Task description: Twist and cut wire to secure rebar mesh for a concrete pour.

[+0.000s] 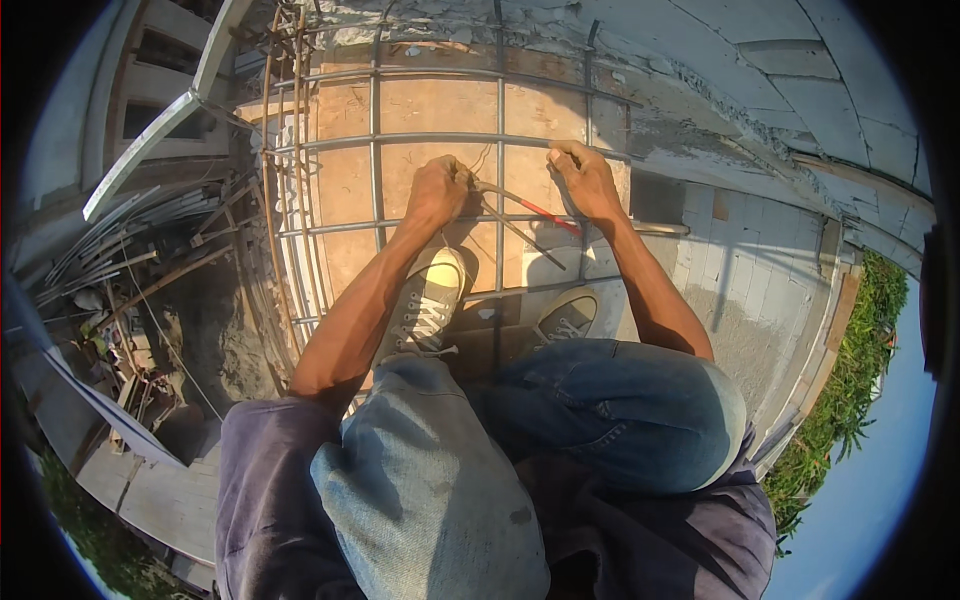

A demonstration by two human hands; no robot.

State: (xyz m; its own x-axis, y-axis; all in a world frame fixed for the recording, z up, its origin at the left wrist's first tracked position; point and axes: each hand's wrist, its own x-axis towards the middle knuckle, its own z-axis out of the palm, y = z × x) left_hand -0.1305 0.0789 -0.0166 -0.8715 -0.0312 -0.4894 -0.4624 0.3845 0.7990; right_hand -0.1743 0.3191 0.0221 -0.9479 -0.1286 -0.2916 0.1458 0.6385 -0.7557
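Observation:
My left hand (440, 192) is closed over the rebar grid. A pair of long-handled pincers (508, 194) sticks out of it to the right, handles spread. One handle has a red sleeve, the other is dark; the jaws are hidden by my fingers. Thin tie wire (482, 158) loops up beside the same hand. My right hand (586, 180) has its fingers pinched together near a bar crossing on the right; what they hold, if anything, is too small to make out. The steel rebar grid (440, 139) lies above tan plywood boards (435, 103).
My shoes (432, 300) rest among the bars. Rusty upright bars (270, 190) line the left edge, beyond which the ground lies lower with scrap wood (120, 345). A pale metal channel (150, 150) juts in at upper left. A grey block wall (740, 265) stands at right.

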